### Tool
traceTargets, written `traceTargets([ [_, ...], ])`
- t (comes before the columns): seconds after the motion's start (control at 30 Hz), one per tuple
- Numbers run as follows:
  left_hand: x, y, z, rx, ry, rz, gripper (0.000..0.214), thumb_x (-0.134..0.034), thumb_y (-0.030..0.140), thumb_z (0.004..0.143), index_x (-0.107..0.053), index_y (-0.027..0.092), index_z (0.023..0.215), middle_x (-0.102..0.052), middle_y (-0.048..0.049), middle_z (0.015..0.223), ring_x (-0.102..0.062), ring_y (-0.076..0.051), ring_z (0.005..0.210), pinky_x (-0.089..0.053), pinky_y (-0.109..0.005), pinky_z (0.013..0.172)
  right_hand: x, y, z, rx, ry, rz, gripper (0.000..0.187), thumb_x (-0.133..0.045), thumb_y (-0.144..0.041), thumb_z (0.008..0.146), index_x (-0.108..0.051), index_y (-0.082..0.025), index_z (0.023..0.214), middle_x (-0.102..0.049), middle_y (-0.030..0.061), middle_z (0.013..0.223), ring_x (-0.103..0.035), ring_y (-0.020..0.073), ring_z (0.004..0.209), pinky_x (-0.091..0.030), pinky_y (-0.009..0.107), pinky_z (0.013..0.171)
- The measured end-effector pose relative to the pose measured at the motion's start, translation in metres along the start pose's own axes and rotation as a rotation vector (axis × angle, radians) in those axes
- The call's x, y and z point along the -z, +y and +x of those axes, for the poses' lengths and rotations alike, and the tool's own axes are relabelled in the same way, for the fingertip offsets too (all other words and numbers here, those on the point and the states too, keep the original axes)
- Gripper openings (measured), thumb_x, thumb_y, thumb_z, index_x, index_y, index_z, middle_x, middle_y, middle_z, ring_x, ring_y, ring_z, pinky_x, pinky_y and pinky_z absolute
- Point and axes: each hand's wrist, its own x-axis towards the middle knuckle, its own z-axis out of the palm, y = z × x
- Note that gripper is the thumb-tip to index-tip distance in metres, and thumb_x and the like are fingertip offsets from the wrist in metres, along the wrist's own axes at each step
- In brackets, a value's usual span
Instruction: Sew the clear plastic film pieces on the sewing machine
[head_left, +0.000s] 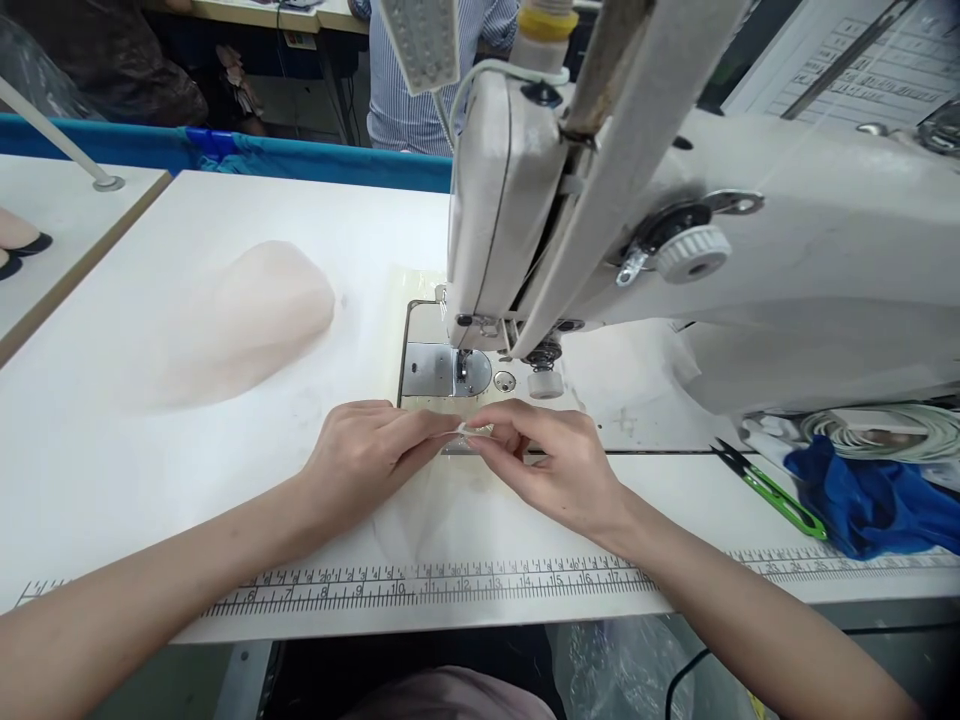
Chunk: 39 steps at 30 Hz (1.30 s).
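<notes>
My left hand (364, 450) and my right hand (559, 462) meet just in front of the sewing machine's metal needle plate (431, 370). Pinched between the thumb and fingers of both is a thin whitish strip of fabric (463, 430). Its exact shape is partly covered by the fingertips, and a sheer part seems to hang below, hard to tell from the white table. Above and behind my fingers stands the white sewing machine (487, 210), its presser foot (462, 365) over the plate. A sheer pale pink fabric piece (277, 310) lies to the left, apart from my hands.
A printed ruler scale (442, 585) runs along the table's front edge. Green thread snips (780, 495) lie at right beside a blue cloth (862, 500) and coiled pale cord (892, 430). Beyond the teal fabric edge (322, 160) sits a person in a striped shirt (405, 90).
</notes>
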Motion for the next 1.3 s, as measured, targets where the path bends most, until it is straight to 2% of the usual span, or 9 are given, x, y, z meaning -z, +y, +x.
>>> traceTargets([
  [0.23,0.0,0.001,0.002,-0.041,0.026,0.017,0.009,-0.057,0.022,0.095,-0.065,0.017,0.093,-0.061,0.0061,0.056,-0.048,-0.007,0.044,-0.038,-0.02,0.048,-0.002,0.001,0.0,-0.026,-0.024,0.044,0.018,-0.061,-0.014,0.089,-0.062,-0.02,0.107,-0.056,-0.0084,0.061,-0.051,0.0046,0.049,-0.047,0.016,0.053],
  [0.53,0.001,0.003,0.002,-0.052,0.018,0.015,0.012,-0.054,0.021,0.097,-0.065,0.016,0.099,-0.057,0.0066,0.053,-0.048,-0.006,0.043,-0.039,-0.019,0.048,-0.001,0.002,-0.001,-0.019,-0.071,0.04,0.015,-0.059,-0.015,0.09,-0.059,-0.02,0.104,-0.046,-0.0101,0.058,-0.044,0.0048,0.047,-0.042,0.018,0.051],
  [0.7,0.004,0.007,0.005,-0.04,0.019,0.033,0.013,-0.054,0.025,0.097,-0.064,0.017,0.094,-0.061,0.006,0.056,-0.052,-0.006,0.045,-0.041,-0.018,0.05,0.0,0.002,-0.001,-0.014,-0.118,0.032,0.014,-0.055,-0.016,0.091,-0.057,-0.02,0.104,-0.045,-0.0095,0.059,-0.041,0.0056,0.048,-0.04,0.018,0.049],
  [0.87,0.006,0.009,0.007,-0.063,0.059,0.024,0.014,-0.058,0.024,0.094,-0.059,0.017,0.083,-0.06,0.0058,0.055,-0.05,-0.006,0.043,-0.041,-0.018,0.048,0.0,0.002,-0.001,0.011,-0.14,0.0,0.012,-0.052,-0.016,0.091,-0.056,-0.019,0.102,-0.042,-0.0103,0.056,-0.039,0.0053,0.046,-0.037,0.018,0.047],
  [0.93,0.007,0.009,0.007,-0.069,0.057,0.015,0.013,-0.057,0.023,0.095,-0.058,0.017,0.083,-0.059,0.0058,0.054,-0.049,-0.007,0.042,-0.04,-0.018,0.047,0.0,0.002,-0.001,0.027,-0.13,-0.015,0.01,-0.052,-0.016,0.091,-0.057,-0.018,0.099,-0.043,-0.0099,0.056,-0.039,0.0053,0.046,-0.037,0.018,0.047],
  [1.1,0.008,0.011,0.008,-0.064,0.038,-0.009,0.009,-0.056,0.022,0.095,-0.057,0.02,0.087,-0.063,0.0058,0.058,-0.049,-0.007,0.042,-0.041,-0.02,0.046,-0.001,0.003,-0.002,0.072,-0.1,-0.07,0.014,-0.05,-0.017,0.094,-0.062,-0.018,0.101,-0.067,-0.0021,0.074,-0.051,0.0061,0.052,-0.042,0.019,0.051],
  [1.17,0.008,0.011,0.007,-0.069,0.027,-0.01,0.007,-0.056,0.022,0.095,-0.057,0.02,0.088,-0.065,0.0055,0.06,-0.05,-0.007,0.042,-0.041,-0.02,0.046,-0.002,0.003,-0.002,0.076,-0.061,-0.081,0.014,-0.051,-0.018,0.094,-0.063,-0.019,0.1,-0.068,-0.0023,0.074,-0.052,0.0061,0.052,-0.043,0.019,0.051],
  [1.3,0.006,0.009,0.003,-0.081,-0.003,-0.005,0.005,-0.057,0.019,0.094,-0.056,0.019,0.089,-0.061,0.006,0.056,-0.05,-0.007,0.043,-0.04,-0.021,0.047,-0.003,0.003,-0.001,0.08,0.053,-0.073,0.008,-0.057,-0.018,0.093,-0.063,-0.02,0.097,-0.06,-0.0069,0.061,-0.048,0.0049,0.047,-0.043,0.017,0.049],
])
